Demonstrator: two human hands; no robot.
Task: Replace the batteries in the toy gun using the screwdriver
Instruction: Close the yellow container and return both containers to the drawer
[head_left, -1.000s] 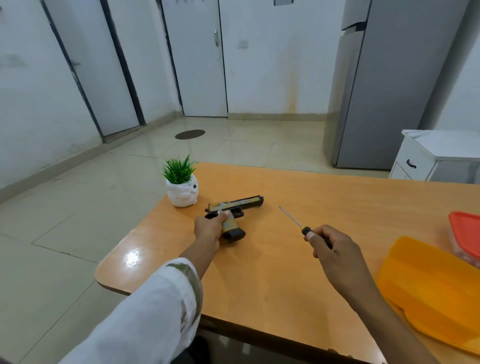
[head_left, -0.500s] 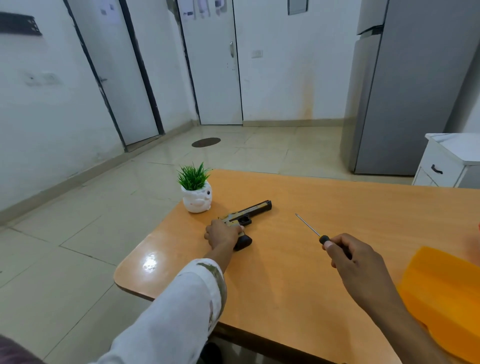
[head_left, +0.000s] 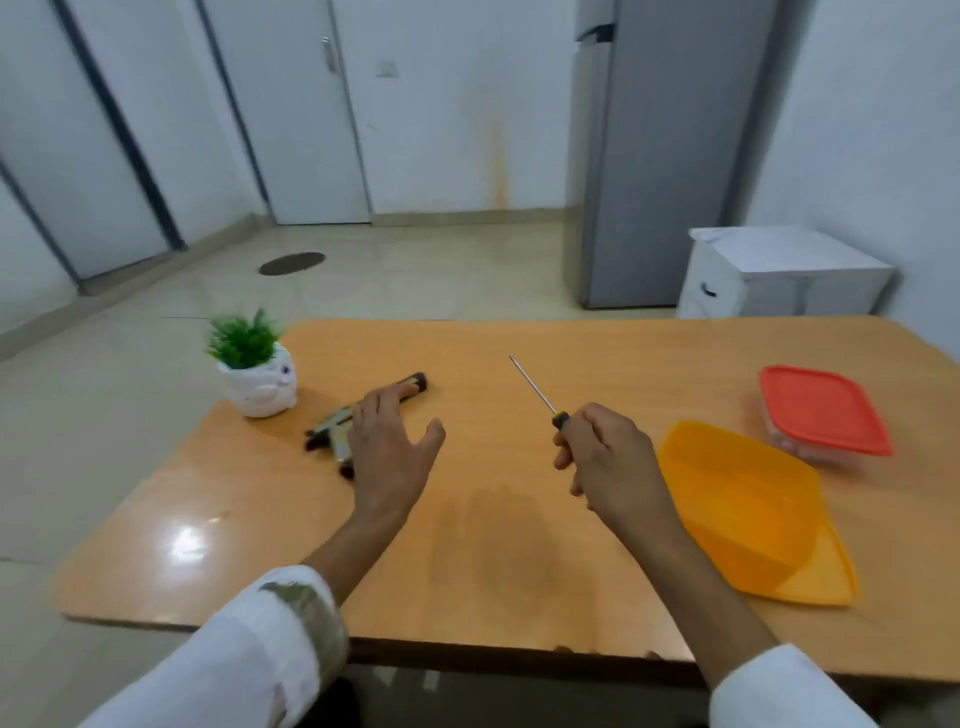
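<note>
Tiled flooring, white doors and a tall grey refrigerator (head_left: 670, 156) form the background behind a smooth orange-brown desk (head_left: 493, 519) seen from above by the person seated at it. At the desk's far left corner stands a small white pot with an artificial green plant (head_left: 254, 374). Just right of it, the toy gun (head_left: 337, 422) lies flat on its side, tan with dark ends, its barrel pointing away and to the right. The picture is blurred here, so no battery cover or screw can be made out. The left hand (head_left: 389, 447) is spread wide over the gun, fingers straight and thumb out, fingertips apparently resting on the barrel but not gripping it. Farther right, and apart from the gun, the right hand (head_left: 602, 457) is curled round the dark handle of a slim screwdriver (head_left: 537, 389), whose thin shaft points up and away. To its right lies an orange plastic tray (head_left: 748, 509), and beyond that a clear container with a red lid (head_left: 821, 410). The gun is probably light, rigid plastic that could skid on this glossy desk, so it likely wants pinning flat with the palm or holding firmly by the grip while the fine screwdriver tip is set.
</note>
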